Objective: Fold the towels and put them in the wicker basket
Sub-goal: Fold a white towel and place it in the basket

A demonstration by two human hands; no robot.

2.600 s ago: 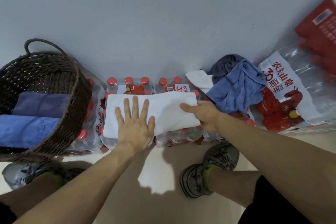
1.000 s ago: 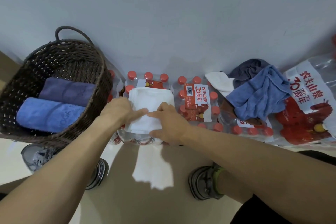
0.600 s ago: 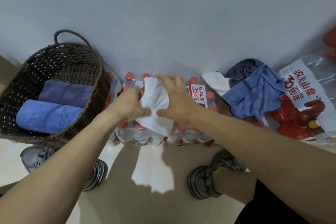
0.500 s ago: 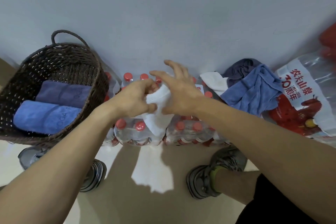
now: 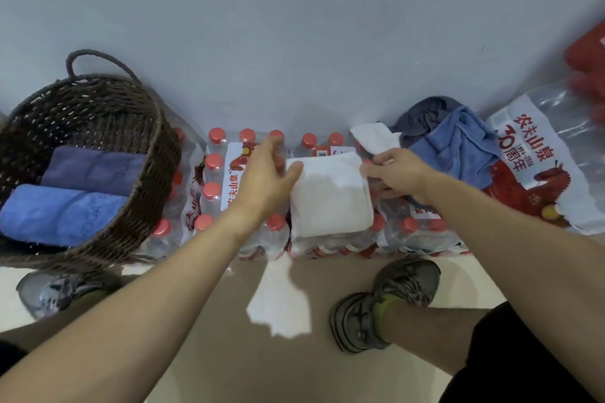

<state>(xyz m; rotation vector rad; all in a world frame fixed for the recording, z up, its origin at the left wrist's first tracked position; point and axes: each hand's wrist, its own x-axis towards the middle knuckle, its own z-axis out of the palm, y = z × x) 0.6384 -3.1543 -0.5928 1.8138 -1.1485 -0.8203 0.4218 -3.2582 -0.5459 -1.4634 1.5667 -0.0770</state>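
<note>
Head view, looking down from where the person stands: the biggest thing is the row of shrink-wrapped water bottle packs (image 5: 235, 186) along the wall, doing duty as a worktable, which would explain why the folding happens up there and not on the floor. At the left end sits the wicker basket (image 5: 157, 154), tilted towards the person, with two folded towels inside it, a blue towel (image 5: 59, 213) nearer and a purple towel (image 5: 95, 168) behind, side by side and touching. At the right end, on the packs, lies the unfolded heap (image 5: 455, 144) of blue, grey and white cloth waiting its turn, with a larger water pack (image 5: 537, 167) leaning beside it. In the middle the white towel (image 5: 329, 193) rests on the bottle caps, folded down to a compact square. The left hand (image 5: 265, 177) is at its left edge, fingers straight and apart, thumb touching the cloth, steadying it, I'd judge. The right hand (image 5: 396, 173) is at the right edge with fingers curled; it looks to be pinching that edge, though the fingertips are partly hidden, so I can't be sure. My guess is the fold is finished or nearly so, and the towel wants lifting from both sides so it keeps its shape on the way into the basket, where there seems room beside the two already in.
</note>
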